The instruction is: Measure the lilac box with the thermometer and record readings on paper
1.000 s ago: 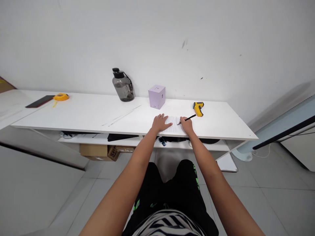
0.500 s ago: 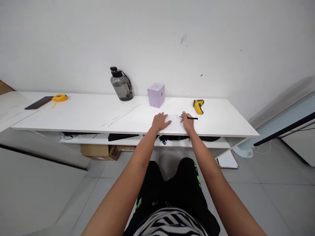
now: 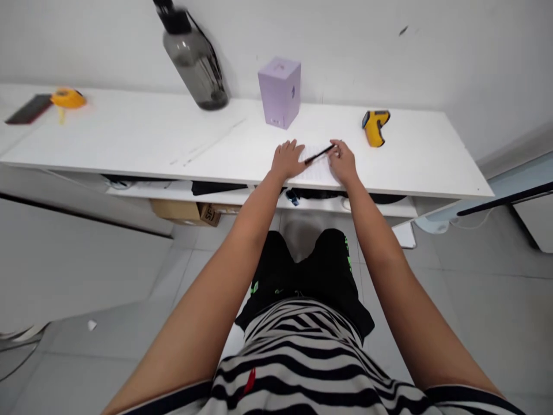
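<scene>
A sheet of paper (image 3: 318, 170) with faint lines of writing lies near the front edge of the white tabletop (image 3: 233, 155). My left hand (image 3: 288, 159) rests on its left side, fingers spread flat. On the right side, my right hand (image 3: 344, 163) pinches one end of a black pen (image 3: 318, 155). The pen slants down to the left, its other end by my left thumb; I cannot tell whether they touch. Behind the paper stands a lilac box (image 3: 280, 95). A yellow and black infrared thermometer (image 3: 375, 128) lies to the right.
A big grey water bottle (image 3: 196, 69) stands at the back left. Farther left are an orange tape measure (image 3: 69, 98) and a dark flat object (image 3: 29, 109). The shelf (image 3: 173, 189) below holds dark items, with a cardboard box (image 3: 179, 211) under it.
The view has tipped downward and closer. In my right hand the pen has turned: its length now extends left toward my left hand instead of sticking out to the right.
</scene>
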Demonstrator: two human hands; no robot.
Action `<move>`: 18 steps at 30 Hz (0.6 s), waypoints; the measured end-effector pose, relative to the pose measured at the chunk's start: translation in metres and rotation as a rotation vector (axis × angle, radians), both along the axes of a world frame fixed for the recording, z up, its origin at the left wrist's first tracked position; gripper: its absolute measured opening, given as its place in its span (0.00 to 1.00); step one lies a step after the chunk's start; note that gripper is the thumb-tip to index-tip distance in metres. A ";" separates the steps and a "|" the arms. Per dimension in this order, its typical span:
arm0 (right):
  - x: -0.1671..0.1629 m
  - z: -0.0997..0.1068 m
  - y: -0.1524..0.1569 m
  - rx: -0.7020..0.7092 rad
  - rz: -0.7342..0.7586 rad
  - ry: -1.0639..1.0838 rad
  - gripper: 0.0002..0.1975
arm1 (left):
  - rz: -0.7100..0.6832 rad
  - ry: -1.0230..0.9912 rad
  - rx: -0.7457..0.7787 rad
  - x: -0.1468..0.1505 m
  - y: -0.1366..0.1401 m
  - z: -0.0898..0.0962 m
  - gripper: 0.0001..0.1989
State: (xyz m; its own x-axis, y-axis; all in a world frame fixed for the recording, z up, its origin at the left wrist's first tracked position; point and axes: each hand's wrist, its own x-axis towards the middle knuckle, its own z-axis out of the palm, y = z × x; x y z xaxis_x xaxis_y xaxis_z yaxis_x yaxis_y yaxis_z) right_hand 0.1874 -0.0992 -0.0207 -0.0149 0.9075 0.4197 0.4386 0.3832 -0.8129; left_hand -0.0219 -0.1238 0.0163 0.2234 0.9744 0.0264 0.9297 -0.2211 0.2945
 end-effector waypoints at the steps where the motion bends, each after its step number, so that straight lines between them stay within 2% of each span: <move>1: 0.001 -0.003 0.004 0.019 0.020 -0.010 0.17 | 0.001 -0.028 -0.003 0.000 0.003 -0.003 0.39; 8: 0.004 -0.005 0.008 0.036 0.057 -0.076 0.21 | -0.010 -0.146 -0.008 -0.003 0.013 -0.014 0.39; 14: 0.004 -0.004 0.007 0.048 0.058 -0.082 0.24 | 0.002 -0.136 -0.038 -0.001 0.008 -0.007 0.38; 18: 0.006 -0.008 0.011 -0.008 0.059 -0.033 0.26 | 0.001 -0.133 -0.050 0.000 0.005 -0.003 0.39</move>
